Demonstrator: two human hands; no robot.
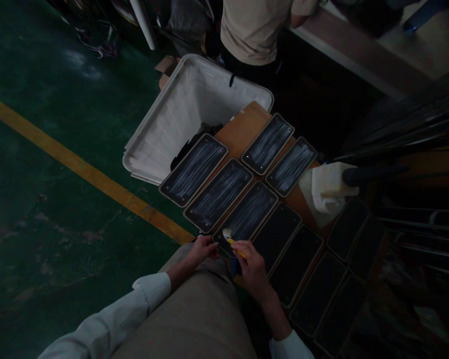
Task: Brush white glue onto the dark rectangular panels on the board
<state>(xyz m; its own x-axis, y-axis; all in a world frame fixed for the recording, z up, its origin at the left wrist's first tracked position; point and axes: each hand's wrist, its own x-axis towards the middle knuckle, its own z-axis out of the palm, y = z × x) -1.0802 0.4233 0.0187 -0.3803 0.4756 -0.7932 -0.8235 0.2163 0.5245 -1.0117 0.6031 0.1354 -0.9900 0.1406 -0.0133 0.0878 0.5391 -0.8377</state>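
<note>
Brush with a yellow handle and pale hairs sits in the right hand, at the near end of a row of dark plates. The right hand's fingers are pressed together and pinch the brush handle, with the hairs poking out up and to the left of the hand. The hairs touch the near end of a dark plate with white streaks. The left hand is just beside the brush, on its left. Its fingers are bent and rest at the corner of that same plate, but it is too dark to tell if they grip it. Four more streaked plates lie farther away on a brown board. Plain dark plates lie to the right of the right hand, side by side. A white tub stands past the board on the green floor, near a yellow line. A white jug sits by the plates on the right. Another person in a tan shirt stands behind the tub.
</note>
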